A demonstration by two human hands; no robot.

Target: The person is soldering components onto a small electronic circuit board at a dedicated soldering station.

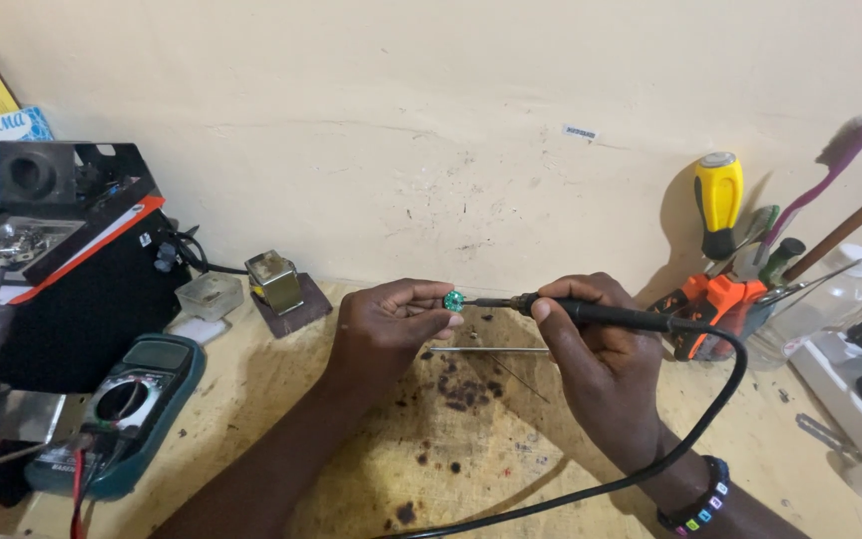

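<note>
The left hand (386,324) pinches a small round green board (453,300) between thumb and fingertips, closed tight on it, and holds it in the air above the bench (371,469). The right hand (596,344) is wrapped shut around the black iron (591,312), gripped like a pen, its tip meeting the right edge of the board. The iron's black cord (690,439) loops down right of the board and runs off the near edge of the bench.

Just below the board a thin metal rod (486,349) lies flat on scorched wood. Left of the board stand a small brass box (273,281) and, farther off, a meter (127,399). Right of the board tools (740,260) crowd against the wall (431,120). The bench below the board, between the forearms, lies bare.
</note>
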